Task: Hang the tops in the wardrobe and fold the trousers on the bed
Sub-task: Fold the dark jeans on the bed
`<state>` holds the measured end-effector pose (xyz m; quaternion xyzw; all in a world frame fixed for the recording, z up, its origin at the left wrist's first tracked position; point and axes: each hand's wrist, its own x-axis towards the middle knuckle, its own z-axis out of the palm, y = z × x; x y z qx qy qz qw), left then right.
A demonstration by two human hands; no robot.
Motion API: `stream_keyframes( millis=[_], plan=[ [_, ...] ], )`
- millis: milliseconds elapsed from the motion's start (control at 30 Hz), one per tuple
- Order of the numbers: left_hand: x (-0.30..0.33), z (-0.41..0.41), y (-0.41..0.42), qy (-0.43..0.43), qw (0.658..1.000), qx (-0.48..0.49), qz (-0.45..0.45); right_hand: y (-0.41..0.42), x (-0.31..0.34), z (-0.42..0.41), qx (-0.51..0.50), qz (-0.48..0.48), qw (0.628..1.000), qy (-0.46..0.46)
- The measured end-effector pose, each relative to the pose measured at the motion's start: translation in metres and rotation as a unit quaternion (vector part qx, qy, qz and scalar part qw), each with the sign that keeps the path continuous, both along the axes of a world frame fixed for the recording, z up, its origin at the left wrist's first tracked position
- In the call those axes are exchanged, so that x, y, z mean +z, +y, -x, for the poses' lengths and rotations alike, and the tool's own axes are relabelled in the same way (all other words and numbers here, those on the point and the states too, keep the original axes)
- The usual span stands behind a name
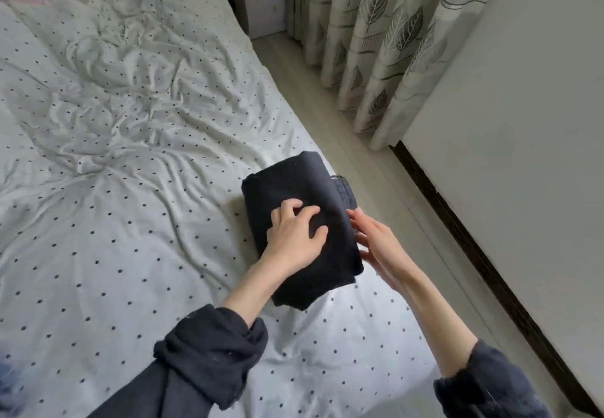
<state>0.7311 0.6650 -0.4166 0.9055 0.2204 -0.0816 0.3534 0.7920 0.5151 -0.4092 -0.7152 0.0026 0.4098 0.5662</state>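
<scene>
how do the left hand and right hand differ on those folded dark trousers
The left hand lies palm down on top of the folded dark trousers, fingers slightly bent; the right hand stands on edge against their side, fingers straight. The left is over the bed; the right is at the bed's floor-side edge. Both touch the trousers and have pushed-up dark sleeves.

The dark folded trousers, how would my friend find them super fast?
Look at the bed with the white dotted sheet. Near its right edge, by the floor, lies the folded bundle of trousers under the left hand. It is the only dark thing on the sheet.
</scene>
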Motion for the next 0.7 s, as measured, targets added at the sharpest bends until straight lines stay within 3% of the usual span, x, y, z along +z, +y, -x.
stream_keyframes(
  millis=[167,233,367,433,600,700],
  plan=[
    [-0.041,-0.032,-0.027,0.086,0.977,-0.129,-0.145,-0.028,-0.041,-0.046,0.02,0.057,0.998,-0.025],
    [-0.05,-0.032,-0.022,0.09,0.966,-0.162,-0.18,-0.028,-0.052,-0.051,0.033,0.086,0.992,-0.084],
    [-0.063,-0.023,-0.013,0.064,0.953,-0.171,-0.242,-0.02,-0.074,-0.035,0.122,0.189,0.912,-0.342],
    [-0.065,-0.024,-0.009,0.037,0.954,-0.16,-0.25,-0.017,-0.086,-0.029,0.168,0.194,0.879,-0.402],
    [-0.085,-0.033,0.001,0.022,0.928,-0.213,-0.305,-0.011,-0.129,-0.037,0.261,0.325,0.822,-0.388],
    [-0.104,-0.043,0.004,0.043,0.919,-0.211,-0.331,0.006,-0.149,-0.042,0.265,0.351,0.836,-0.328]
  ],
)
